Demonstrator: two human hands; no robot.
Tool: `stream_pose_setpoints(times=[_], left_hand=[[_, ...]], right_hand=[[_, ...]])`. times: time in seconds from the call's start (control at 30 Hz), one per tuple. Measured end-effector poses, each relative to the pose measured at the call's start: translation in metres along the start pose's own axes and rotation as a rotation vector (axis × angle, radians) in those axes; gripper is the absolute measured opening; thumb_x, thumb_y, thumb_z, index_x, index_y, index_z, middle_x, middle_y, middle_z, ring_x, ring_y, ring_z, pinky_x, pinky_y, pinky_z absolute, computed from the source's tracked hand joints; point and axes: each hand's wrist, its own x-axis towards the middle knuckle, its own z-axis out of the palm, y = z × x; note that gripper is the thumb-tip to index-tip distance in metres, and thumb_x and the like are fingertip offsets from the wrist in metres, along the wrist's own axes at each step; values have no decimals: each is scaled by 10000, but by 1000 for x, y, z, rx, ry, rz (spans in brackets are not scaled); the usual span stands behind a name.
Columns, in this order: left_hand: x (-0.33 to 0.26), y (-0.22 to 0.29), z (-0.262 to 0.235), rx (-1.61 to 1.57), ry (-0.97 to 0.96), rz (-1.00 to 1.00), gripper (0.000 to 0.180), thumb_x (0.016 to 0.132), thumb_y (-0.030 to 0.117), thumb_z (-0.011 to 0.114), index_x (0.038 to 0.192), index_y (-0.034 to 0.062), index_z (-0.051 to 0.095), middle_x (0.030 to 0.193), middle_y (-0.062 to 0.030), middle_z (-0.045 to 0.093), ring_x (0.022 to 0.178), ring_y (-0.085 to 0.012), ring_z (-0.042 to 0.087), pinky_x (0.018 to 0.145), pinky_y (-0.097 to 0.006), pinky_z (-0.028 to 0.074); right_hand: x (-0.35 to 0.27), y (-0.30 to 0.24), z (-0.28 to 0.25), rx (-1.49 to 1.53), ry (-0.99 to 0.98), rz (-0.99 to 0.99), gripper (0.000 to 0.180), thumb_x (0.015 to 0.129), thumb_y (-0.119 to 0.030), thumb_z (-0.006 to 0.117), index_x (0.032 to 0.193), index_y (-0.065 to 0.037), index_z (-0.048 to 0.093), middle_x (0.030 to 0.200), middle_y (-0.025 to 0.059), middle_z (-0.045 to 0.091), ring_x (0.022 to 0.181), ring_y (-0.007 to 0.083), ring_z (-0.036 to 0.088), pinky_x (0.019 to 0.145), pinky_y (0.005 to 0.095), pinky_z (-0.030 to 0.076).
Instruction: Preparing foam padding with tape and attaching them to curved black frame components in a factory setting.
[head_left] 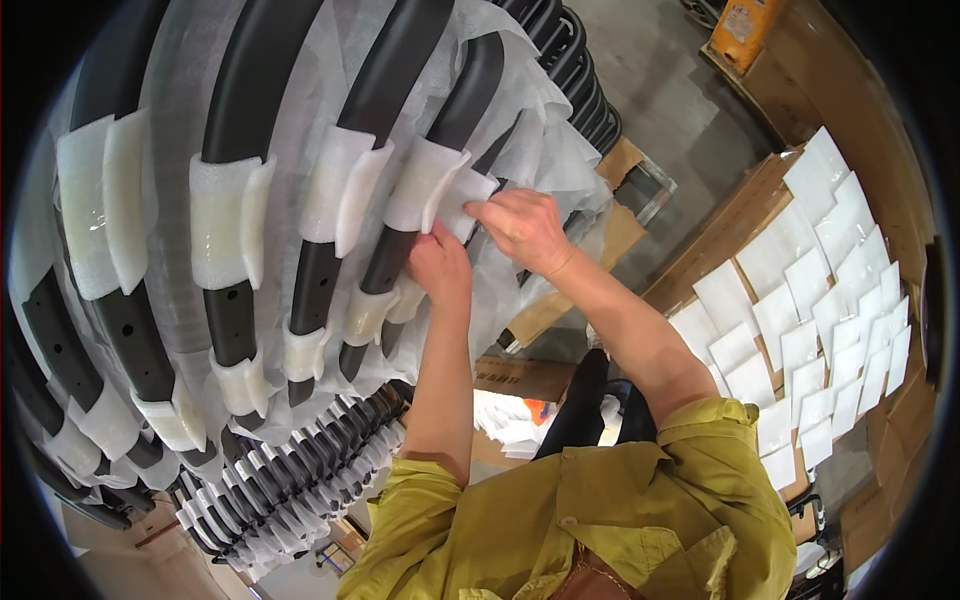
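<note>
Between my hands is a small white foam sheet (462, 190), set against a black curved metal tube at the right end of a row. My right hand (522, 230) pinches its right edge between thumb and fingers. Lower and to the left, my left hand (440, 265) is closed at the sheet's lower edge, its fingertips partly hidden. Just left of it, a black tube (385, 262) carries a foam wrap (420, 185). More tubes to the left wear similar wraps (228, 220), some with glossy tape across them.
Thin translucent sheeting (180, 240) hangs between the tubes. At right, many white foam pieces (770, 260) overlap on a cardboard surface. More wrapped black tubes (290, 480) stand lower left, bare black frames (565, 60) at the top. An orange object (745, 30) stands at upper right.
</note>
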Motion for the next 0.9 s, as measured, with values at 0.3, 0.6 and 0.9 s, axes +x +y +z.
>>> stream_pose_setpoints(times=[0.3,0.6,0.9], left_hand=[[-51,20,-62,-3,-284,623,243,819,54,505,1045,-34,516,1068,-170,535,1006,-351,495,852,-404,396],[13,12,-19,22,-478,97,410,841,178,529,1192,-13,438,1161,-186,496,1060,-306,484,882,-331,388],[7,12,-10,256,-389,184,543,787,291,580,1235,38,407,1175,-176,492,1095,-316,460,875,-364,386]], right_hand=[[-16,3,1,101,16,97,153,636,-7,611,767,-87,615,597,46,531,547,217,540,475,314,425],[-14,9,1,180,22,133,134,671,-12,629,793,-64,606,666,64,581,587,205,571,520,292,451],[-11,-15,-2,550,-19,810,129,748,-59,615,841,-24,532,654,63,595,579,97,567,542,243,444]])
